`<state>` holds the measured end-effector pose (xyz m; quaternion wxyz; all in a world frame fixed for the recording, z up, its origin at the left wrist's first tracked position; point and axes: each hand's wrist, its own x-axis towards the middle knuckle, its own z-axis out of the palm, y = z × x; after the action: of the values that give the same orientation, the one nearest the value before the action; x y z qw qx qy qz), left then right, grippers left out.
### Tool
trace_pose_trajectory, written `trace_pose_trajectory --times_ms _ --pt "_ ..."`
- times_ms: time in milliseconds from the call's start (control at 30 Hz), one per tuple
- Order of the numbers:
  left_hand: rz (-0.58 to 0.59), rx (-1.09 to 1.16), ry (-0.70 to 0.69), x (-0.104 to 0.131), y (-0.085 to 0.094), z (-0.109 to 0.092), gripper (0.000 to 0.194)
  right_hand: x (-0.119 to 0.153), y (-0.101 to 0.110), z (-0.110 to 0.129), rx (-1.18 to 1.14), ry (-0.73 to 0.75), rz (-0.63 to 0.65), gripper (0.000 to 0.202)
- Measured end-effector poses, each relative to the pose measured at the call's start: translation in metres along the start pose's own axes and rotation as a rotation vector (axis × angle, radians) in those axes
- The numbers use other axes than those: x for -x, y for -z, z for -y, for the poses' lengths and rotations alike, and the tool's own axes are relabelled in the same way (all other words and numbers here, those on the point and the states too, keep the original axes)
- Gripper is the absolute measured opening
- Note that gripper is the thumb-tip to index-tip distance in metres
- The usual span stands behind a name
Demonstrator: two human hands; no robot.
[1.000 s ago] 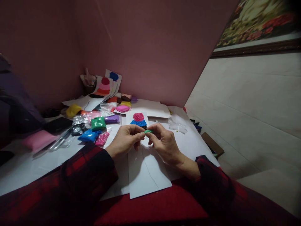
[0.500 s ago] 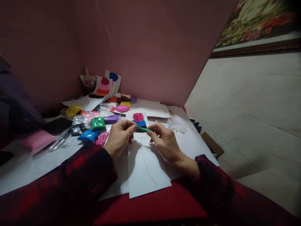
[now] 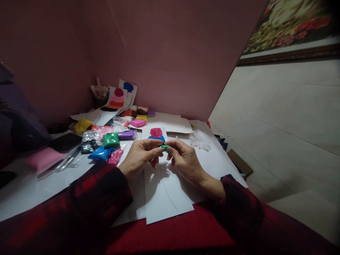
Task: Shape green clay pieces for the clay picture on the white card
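A small lump of green modelling clay is pinched between the fingertips of both hands, above a white sheet of paper. My left hand grips its left side with thumb and forefinger. From the right, my right hand closes on the other side of it. On the sheet, a textured pink-red patch sits above a blue patch, whose lower part my fingers cover. A thin drawn line runs down the sheet's lower half.
Left of my hands lie soft clay packets, among them green, blue and purple. Finished colour pictures lean at the back left. A clear plastic bag lies to the right, and a red edge runs along the front.
The green clay, stretched out as a strip between my hands before, is now folded into a short compact piece. My left hand has moved right, bringing my fingertips close together.
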<state>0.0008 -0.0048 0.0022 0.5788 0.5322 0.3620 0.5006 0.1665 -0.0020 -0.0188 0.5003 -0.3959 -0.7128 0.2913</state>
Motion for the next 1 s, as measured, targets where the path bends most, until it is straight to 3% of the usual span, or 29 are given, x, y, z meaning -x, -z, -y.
trace_pose_trajectory --times_ms 133,233,800,1000 --pt "0.081 -0.08 0.004 -0.0001 0.0004 0.0009 0.019 0.0012 0.0 0.0 -0.013 0.035 0.06 0.015" --pt "0.08 -0.111 -0.012 0.0 -0.0006 0.0003 0.018 0.0018 0.0 0.002 -0.018 0.046 0.062 0.015" --pt "-0.268 -0.042 -0.114 -0.0031 -0.0015 -0.0009 0.015 0.0027 -0.003 0.0011 -0.063 -0.052 -0.021 0.01" --pt "-0.128 -0.081 -0.078 -0.0019 -0.0006 -0.0027 0.019 0.0003 -0.0016 0.0023 -0.085 -0.098 -0.073 0.006"
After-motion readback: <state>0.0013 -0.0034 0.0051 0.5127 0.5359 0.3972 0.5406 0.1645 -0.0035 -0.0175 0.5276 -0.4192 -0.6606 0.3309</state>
